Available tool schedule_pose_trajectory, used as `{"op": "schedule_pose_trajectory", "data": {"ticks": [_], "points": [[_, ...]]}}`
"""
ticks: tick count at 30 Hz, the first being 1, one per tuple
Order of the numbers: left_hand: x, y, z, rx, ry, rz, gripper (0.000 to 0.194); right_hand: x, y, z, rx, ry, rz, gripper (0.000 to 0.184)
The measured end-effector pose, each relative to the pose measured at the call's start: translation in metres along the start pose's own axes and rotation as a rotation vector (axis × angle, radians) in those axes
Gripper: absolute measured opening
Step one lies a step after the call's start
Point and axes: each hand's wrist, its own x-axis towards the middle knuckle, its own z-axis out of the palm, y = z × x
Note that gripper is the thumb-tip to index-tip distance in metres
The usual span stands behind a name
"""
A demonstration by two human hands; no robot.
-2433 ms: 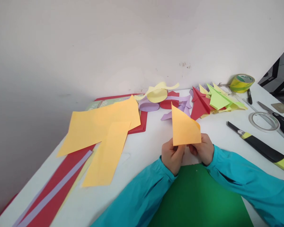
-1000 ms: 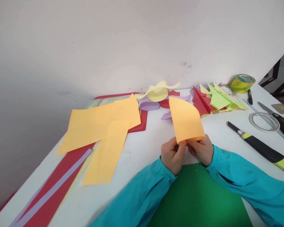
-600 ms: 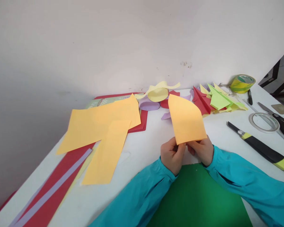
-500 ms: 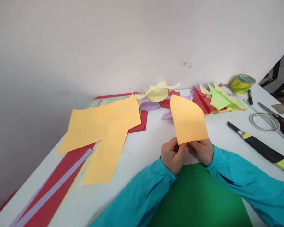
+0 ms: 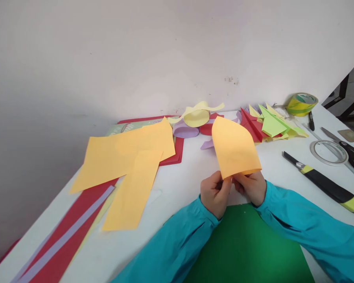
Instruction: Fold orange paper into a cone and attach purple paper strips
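A folded orange paper (image 5: 234, 148) stands upright above the white table (image 5: 179, 177), curved at its top right. My left hand (image 5: 214, 193) pinches its lower left corner, fingers closed. My right hand (image 5: 251, 186) pinches the lower edge just to the right, fingers closed too. Both hands hover over the far edge of a green sheet (image 5: 247, 247). Both arms wear teal sleeves.
Orange sheets (image 5: 126, 157) lie at the left over red paper (image 5: 67, 243) and a lilac strip (image 5: 65, 239). Paper loops (image 5: 194, 120) and folded paper planes (image 5: 268, 124) sit by the wall. At the right lie a utility knife (image 5: 327, 182), tape ring (image 5: 329, 151), scissors (image 5: 351, 151) and a green-yellow tape roll (image 5: 301, 103).
The orange paper has been turned in my hands: its pointed top has curled over and it now leans slightly more to the right. Both hands have stayed in place.
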Motion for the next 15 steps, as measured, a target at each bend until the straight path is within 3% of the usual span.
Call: {"op": "schedule_pose_trajectory", "data": {"ticks": [4, 15], "points": [[0.0016, -0.002, -0.001, 0.029, -0.06, 0.002, 0.027, 0.0001, 0.002, -0.0024, -0.019, -0.016, 0.025, 0.031], [0.0012, -0.0028, -0.0021, 0.048, 0.026, 0.024, 0.025, 0.0025, 0.0017, -0.0001, 0.115, -0.035, -0.026, 0.027]]}}
